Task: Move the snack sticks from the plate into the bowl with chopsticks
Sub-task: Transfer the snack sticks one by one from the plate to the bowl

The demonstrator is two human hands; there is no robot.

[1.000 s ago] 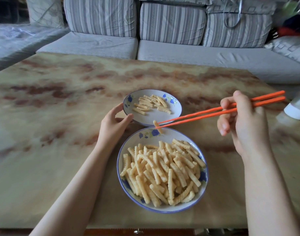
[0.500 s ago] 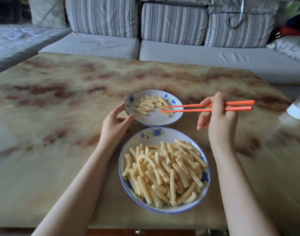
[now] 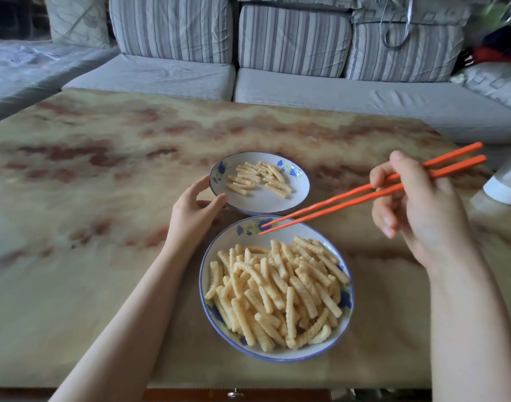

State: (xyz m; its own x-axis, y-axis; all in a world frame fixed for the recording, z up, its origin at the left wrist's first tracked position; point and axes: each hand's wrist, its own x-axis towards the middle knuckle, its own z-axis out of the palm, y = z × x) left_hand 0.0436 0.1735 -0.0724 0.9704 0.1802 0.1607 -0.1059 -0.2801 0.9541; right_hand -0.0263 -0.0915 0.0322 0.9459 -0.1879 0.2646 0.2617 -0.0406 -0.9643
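Snack sticks (image 3: 258,178) lie in a loose cluster on the far half of the plate (image 3: 263,203), roughly a dozen of them. The bowl (image 3: 277,356) just in front of it is already heaped.

Your right grip (image 3: 419,210) is clenched round the chopsticks (image 3: 350,195). Their tips hang over the bowl's far rim, a little apart, with nothing between them. Your left grip (image 3: 193,210) curls round the plate's near-left edge and braces it on the desk (image 3: 103,227).

Judging by the empty tips, the step in hand is the reach to the plate for another stick.

- Choose a stick at the edge of the cluster, such as the one lying alone at the near right, so its neighbours don't get in the way.
- Come in across its length and close on its middle, so it hangs level instead of swivelling.
- Squeeze only enough to lift; these ridged pieces look brittle and may snap or shoot out.
- Let the left grip steady the plate as you pinch, since the smooth desk looks slippery.
- Carry the stick low over the rims and part the tips above the heap's centre, not its edge.
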